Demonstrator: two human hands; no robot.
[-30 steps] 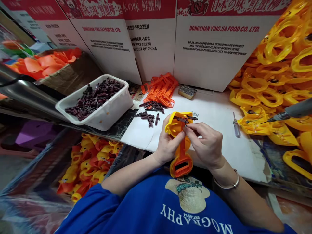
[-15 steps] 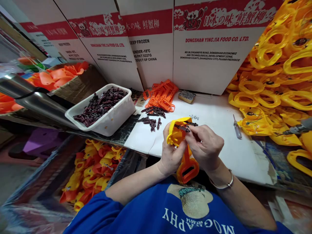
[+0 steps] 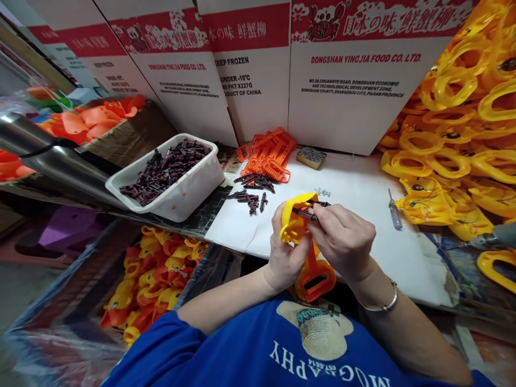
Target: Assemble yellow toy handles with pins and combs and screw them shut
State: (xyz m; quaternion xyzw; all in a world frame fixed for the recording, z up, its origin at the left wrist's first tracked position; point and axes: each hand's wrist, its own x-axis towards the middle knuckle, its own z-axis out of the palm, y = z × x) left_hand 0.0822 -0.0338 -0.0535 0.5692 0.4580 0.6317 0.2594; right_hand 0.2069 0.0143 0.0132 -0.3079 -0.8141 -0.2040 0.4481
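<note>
Since the first frame: yellow shell turned in the grip, lower end of orange piece swung rightward; right fingers moved up to the dark parts at the shell's mouth.

Hands close together. Left hand clamped around the shell; right hand pinching at the dark parts — exact fingertip contact hidden. Shell held above the near edge of the white sheet, orange loop hanging below it, near the blue shirt.

On sheet: loose dark pieces beside a pile of orange frames; speckled block; screwdriver beside the yellow shell heap. White tub, left — filled with dark pieces.
</note>
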